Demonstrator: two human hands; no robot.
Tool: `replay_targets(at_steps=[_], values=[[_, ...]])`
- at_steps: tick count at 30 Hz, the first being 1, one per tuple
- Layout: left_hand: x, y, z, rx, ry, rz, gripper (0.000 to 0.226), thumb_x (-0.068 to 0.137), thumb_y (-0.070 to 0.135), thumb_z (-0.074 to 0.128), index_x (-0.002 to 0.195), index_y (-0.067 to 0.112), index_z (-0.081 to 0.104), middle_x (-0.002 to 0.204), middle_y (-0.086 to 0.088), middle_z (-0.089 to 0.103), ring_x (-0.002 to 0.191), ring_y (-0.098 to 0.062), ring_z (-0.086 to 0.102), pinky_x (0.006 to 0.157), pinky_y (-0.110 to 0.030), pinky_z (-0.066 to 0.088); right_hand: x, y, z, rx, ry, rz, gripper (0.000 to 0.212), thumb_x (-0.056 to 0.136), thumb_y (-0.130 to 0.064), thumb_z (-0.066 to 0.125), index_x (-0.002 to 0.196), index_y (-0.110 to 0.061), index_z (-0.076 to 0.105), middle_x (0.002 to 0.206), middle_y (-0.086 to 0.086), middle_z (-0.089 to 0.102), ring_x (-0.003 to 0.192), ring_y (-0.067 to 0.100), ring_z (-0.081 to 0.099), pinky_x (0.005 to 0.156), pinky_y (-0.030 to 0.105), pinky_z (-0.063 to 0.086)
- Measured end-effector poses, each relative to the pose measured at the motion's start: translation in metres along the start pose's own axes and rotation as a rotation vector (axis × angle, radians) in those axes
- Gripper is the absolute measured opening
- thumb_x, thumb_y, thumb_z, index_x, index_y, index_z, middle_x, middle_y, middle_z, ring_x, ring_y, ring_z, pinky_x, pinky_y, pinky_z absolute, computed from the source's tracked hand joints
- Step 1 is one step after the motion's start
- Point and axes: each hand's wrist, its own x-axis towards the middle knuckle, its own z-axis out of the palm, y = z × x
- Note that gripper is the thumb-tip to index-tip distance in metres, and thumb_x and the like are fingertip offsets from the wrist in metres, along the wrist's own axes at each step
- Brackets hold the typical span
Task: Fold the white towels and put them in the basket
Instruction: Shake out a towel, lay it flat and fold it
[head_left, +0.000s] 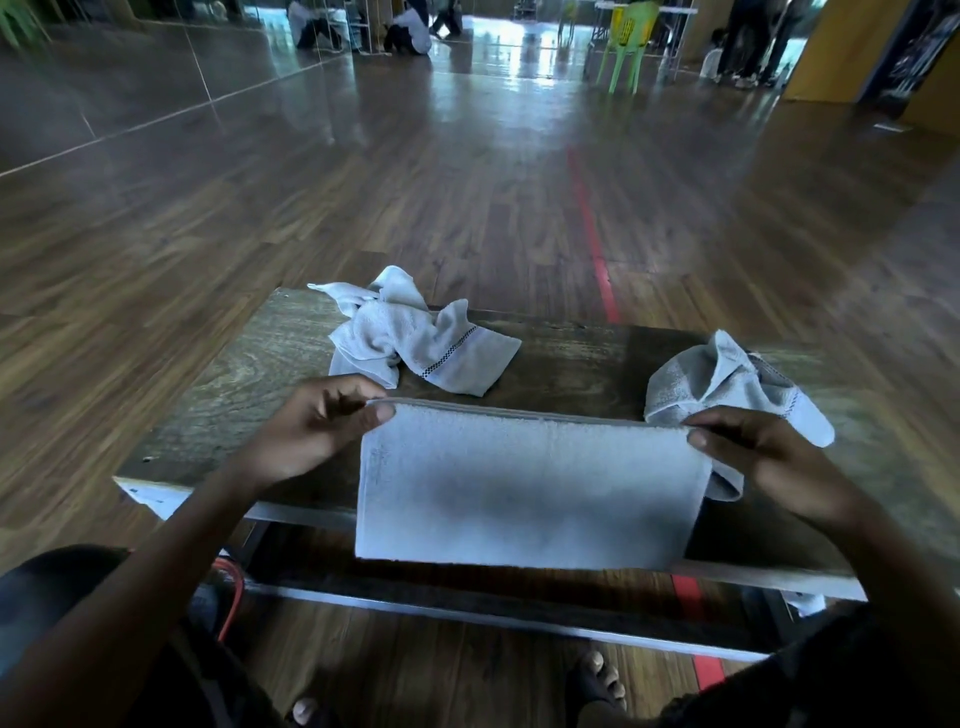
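pinching the folded towel (530, 483) by its top corners, left hand (317, 431) and right hand (769, 457) may let the layers slip uneven.

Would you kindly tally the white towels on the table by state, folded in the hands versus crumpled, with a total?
Folded towel held by the left hand and right hand: 1
Crumpled towels lying on the table: 2
Total: 3 towels
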Motion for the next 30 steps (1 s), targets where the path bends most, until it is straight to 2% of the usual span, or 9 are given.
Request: replay_targets(at_steps=[2,5,7,11,16,22,24,27,30], values=[[0.004,-0.015,0.0,0.136,-0.056,-0.074,0.026,0.089,0.045,0.058,0.085,0.02,0.066,0.072,-0.007,0.061,0.065,-0.019,0.054,0.062,-0.026,0.041,0.009,0.01,0.005,-0.148,-0.049,0.026,0.009,0.089,-0.025,0.06,0.089,-0.027,0.068,0.08,0.0,0.067,0.07,0.008,0.06,0.062,0.014,0.043],[0.011,-0.034,0.012,0.312,-0.061,-0.099,0.031,0.088,0.053,0.055,0.076,0.025,0.063,0.065,0.005,0.058,0.059,-0.005,0.052,0.056,-0.015,0.036,0.02,0.026,0.017,-0.264,-0.072,0.078,0.011,0.092,-0.019,0.058,0.086,-0.025,0.065,0.07,-0.003,0.066,0.063,0.007,0.06,0.061,0.014,0.044],[0.017,-0.047,0.023,0.401,-0.016,-0.15,0.031,0.092,0.041,0.057,0.08,0.014,0.065,0.058,0.004,0.056,0.057,-0.003,0.054,0.052,-0.013,0.032,0.027,0.036,0.027,-0.277,-0.067,0.1,0.014,0.093,-0.014,0.056,0.087,-0.023,0.063,0.066,-0.013,0.064,0.062,-0.004,0.058,0.061,0.008,0.04],[0.032,-0.067,0.039,0.524,0.021,-0.312,0.018,0.094,0.027,0.054,0.085,0.015,0.064,0.066,0.002,0.061,0.057,-0.002,0.052,0.053,-0.02,0.034,0.043,0.06,0.043,-0.337,0.034,0.147,0.01,0.092,-0.017,0.057,0.094,-0.021,0.067,0.085,-0.009,0.066,0.082,0.004,0.059,0.068,0.009,0.037],[0.048,-0.08,0.052,0.513,0.07,-0.339,0.019,0.094,0.023,0.052,0.086,0.013,0.066,0.07,0.002,0.06,0.071,-0.018,0.059,0.059,-0.025,0.037,0.063,0.074,0.057,-0.439,0.082,0.204,0.016,0.093,-0.018,0.055,0.101,-0.013,0.068,0.092,-0.004,0.064,0.087,0.009,0.055,0.076,0.021,0.034],[0.06,-0.101,0.061,0.631,0.045,-0.392,0.023,0.094,0.031,0.048,0.09,0.017,0.065,0.086,-0.006,0.066,0.083,-0.025,0.062,0.072,-0.033,0.047,0.079,0.09,0.067,-0.509,0.111,0.233,0.018,0.093,-0.018,0.053,0.097,-0.012,0.07,0.098,0.005,0.068,0.087,0.016,0.06,0.078,0.028,0.043],[0.061,-0.102,0.064,0.657,0.086,-0.362,0.019,0.092,0.032,0.051,0.095,0.02,0.065,0.094,-0.004,0.065,0.088,-0.025,0.062,0.079,-0.036,0.048,0.077,0.09,0.072,-0.602,0.138,0.22,0.02,0.094,-0.02,0.051,0.104,-0.014,0.067,0.107,0.007,0.061,0.091,0.02,0.06,0.079,0.033,0.047],[0.06,-0.096,0.078,0.774,0.162,-0.108,0.019,0.089,0.031,0.057,0.104,0.024,0.067,0.106,0.004,0.065,0.098,-0.02,0.06,0.089,-0.039,0.04,0.073,0.085,0.087,-0.856,0.244,0.061,0.026,0.093,-0.023,0.05,0.114,-0.013,0.062,0.117,0.011,0.056,0.1,0.029,0.058,0.081,0.042,0.05],[0.061,-0.084,0.099,0.827,0.125,0.089,0.03,0.087,0.039,0.049,0.104,0.026,0.07,0.103,0.008,0.069,0.099,-0.017,0.063,0.088,-0.039,0.039,0.074,0.066,0.114,-0.931,0.274,-0.143,0.039,0.089,-0.033,0.039,0.116,-0.015,0.061,0.118,0.008,0.06,0.106,0.027,0.058,0.087,0.045,0.046]])
